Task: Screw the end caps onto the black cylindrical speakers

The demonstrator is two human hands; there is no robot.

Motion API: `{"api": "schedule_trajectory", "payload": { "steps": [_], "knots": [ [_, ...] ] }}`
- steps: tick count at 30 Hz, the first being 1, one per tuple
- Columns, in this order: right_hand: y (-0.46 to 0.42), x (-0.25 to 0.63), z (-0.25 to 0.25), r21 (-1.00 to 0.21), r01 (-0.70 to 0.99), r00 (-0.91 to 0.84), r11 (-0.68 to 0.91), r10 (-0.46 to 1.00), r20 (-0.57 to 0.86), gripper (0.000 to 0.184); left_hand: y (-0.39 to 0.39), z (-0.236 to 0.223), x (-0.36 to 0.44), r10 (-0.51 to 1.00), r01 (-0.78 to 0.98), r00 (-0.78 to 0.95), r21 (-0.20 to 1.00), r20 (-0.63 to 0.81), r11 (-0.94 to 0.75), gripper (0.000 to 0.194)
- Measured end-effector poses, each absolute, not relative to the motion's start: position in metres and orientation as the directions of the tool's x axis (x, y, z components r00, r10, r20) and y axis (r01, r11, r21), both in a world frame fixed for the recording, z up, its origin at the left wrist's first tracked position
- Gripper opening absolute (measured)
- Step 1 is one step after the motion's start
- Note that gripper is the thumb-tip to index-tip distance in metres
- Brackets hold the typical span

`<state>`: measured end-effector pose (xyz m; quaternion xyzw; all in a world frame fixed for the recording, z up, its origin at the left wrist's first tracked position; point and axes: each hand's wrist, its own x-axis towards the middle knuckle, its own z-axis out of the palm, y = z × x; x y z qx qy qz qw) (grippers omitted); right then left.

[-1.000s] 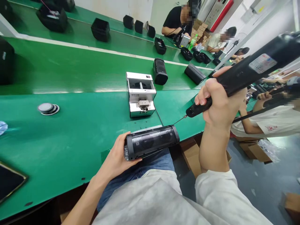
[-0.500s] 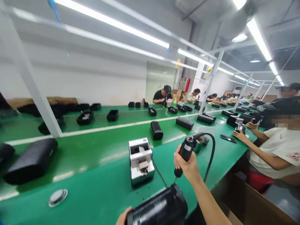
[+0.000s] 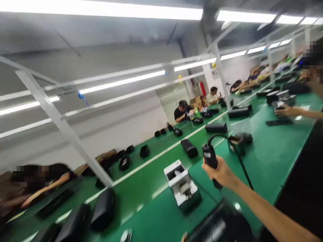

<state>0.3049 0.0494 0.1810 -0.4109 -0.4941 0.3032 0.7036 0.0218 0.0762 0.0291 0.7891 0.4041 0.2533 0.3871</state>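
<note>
My right hand (image 3: 224, 172) is wrapped around a black electric screwdriver (image 3: 210, 157), which points down and has a thick cable looping from its top. Its lower end is just above a black rounded casing (image 3: 219, 226) at the bottom edge, perhaps a speaker body; I cannot tell whether the bit touches it. Only a bit of my left hand (image 3: 185, 237) shows, closed against the casing's left end. Behind the casing stands a white and black screw feeder (image 3: 182, 186) with an open top.
Black cases (image 3: 103, 209) line the green conveyor (image 3: 141, 191). A round silver part (image 3: 126, 235) lies at the front. White frame posts (image 3: 65, 124) rise from the bench. A co-worker's hand (image 3: 284, 111) is at the right; another person's arm (image 3: 46, 190) reaches in at far left.
The view has tilted and swung left, so the bench slopes and a person at far left comes into sight. The screwdriver stays in my right hand above the casing.
</note>
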Motion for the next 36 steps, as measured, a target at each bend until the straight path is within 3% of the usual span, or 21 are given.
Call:
{"api": "schedule_trajectory", "payload": {
  "steps": [3,4,7,11,16,29,33,36],
  "knots": [
    [0.043,0.315,0.186,-0.894,0.005,0.36,0.448,0.833,0.419,0.029,0.026,-0.001,0.005,0.897,0.445,0.44,0.861,0.029,-0.246,0.119],
    [0.039,0.318,0.189,-0.9,0.027,0.36,0.436,0.835,0.415,0.029,0.012,-0.004,0.004,0.903,0.425,0.428,0.872,0.042,-0.242,0.13],
    [0.035,0.315,0.207,-0.855,0.122,0.399,0.504,0.764,0.507,0.023,-0.003,-0.002,0.005,0.89,0.357,0.439,0.884,0.127,-0.302,0.116],
    [0.054,0.284,0.234,-0.682,0.175,0.418,0.71,0.574,0.705,0.019,0.006,-0.001,-0.003,0.874,0.323,0.437,0.869,0.213,-0.374,0.109],
    [0.113,0.244,0.227,-0.611,0.112,0.413,0.783,0.523,0.746,0.031,0.003,0.007,0.0,0.866,0.338,0.451,0.857,0.216,-0.389,0.109],
    [0.172,0.213,0.194,-0.684,0.158,0.317,0.712,0.619,0.718,0.042,0.002,0.01,-0.001,0.87,0.366,0.459,0.854,0.181,-0.37,0.108],
    [0.165,0.215,0.192,-0.672,0.163,0.288,0.722,0.617,0.733,0.045,0.004,0.006,0.0,0.855,0.352,0.467,0.841,0.224,-0.412,0.111],
    [0.134,0.214,0.203,-0.686,0.136,0.247,0.714,0.646,0.722,0.036,0.005,0.003,-0.001,0.839,0.339,0.475,0.824,0.266,-0.453,0.117]
  ]
}}
